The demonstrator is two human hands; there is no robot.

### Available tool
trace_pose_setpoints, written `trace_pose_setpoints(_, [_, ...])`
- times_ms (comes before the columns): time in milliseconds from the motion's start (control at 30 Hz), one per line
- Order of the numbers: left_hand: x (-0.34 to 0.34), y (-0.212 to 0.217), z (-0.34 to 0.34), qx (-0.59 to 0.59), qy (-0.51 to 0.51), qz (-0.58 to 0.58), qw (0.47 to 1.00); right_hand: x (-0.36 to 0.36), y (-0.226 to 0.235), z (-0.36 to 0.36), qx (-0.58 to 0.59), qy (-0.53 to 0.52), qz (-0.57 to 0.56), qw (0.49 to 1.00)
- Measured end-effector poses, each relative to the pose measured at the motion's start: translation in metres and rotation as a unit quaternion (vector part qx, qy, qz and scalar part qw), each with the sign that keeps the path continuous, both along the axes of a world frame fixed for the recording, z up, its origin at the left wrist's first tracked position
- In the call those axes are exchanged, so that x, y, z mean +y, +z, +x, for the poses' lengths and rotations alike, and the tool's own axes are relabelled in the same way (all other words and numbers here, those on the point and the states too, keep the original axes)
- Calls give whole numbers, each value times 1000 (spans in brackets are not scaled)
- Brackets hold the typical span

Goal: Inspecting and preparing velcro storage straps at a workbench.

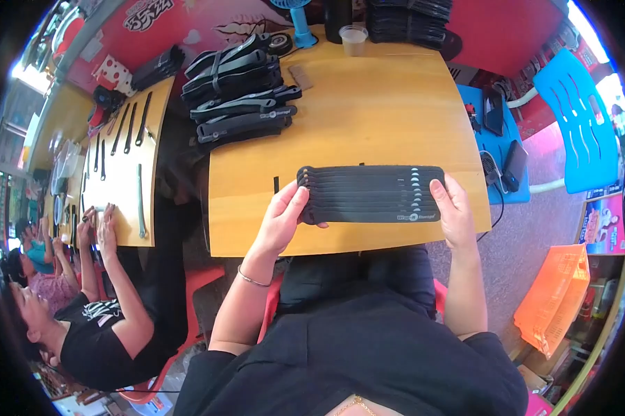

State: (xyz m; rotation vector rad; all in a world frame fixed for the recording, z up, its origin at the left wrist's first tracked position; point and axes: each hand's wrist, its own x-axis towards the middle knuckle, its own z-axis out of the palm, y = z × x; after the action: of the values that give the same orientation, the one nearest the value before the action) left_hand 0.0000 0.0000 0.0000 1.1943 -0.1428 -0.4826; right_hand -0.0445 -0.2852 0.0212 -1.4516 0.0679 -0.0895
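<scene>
Between my two hands I hold a stack of black straps [361, 194], fanned so that their edges show as parallel rows. White printing runs along the nearest strap and in a column by the right end. My left hand [285, 213] is closed on the left end, thumb on top. At the other end my right hand [455, 208] grips with its thumb on the upper face. The stack is over the near part of the wooden table [368, 104]; whether it touches the tabletop I cannot tell. A small black strip [276, 184] lies beside my left hand.
Bundled black and grey straps [240, 90] are piled at the table's far left. A clear cup [354, 40], a blue fan [297, 21] and more black bundles [409, 24] stand at the back. Right are a blue chair [576, 118] and orange crate [552, 298]; co-workers [97, 333] sit left.
</scene>
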Motion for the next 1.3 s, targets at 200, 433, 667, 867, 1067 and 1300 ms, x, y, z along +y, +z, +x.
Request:
trace_pose_setpoints(200, [-18,10,7,-30,2,90,995,-19,-3,7,5,13,-54,998])
trace_pose_setpoints(433, [-26,2,10,-20,17,108,994,-22,-11,12,-8,-26,-120,992])
trace_pose_setpoints(667, [-45,18,47,-66,58,187,978,-22,-13,57,-42,-61,-181,981])
trace_pose_setpoints(867, [-61,10,90,-109,62,167,978,-53,-26,112,-27,-90,-301,949])
trace_pose_setpoints(1067, [-59,-12,103,-462,85,489,735,-19,-18,177,-142,-101,-460,871])
trace_pose_setpoints(1300, [-92,-30,107,-529,12,462,712,102,-45,314,-186,14,-472,861])
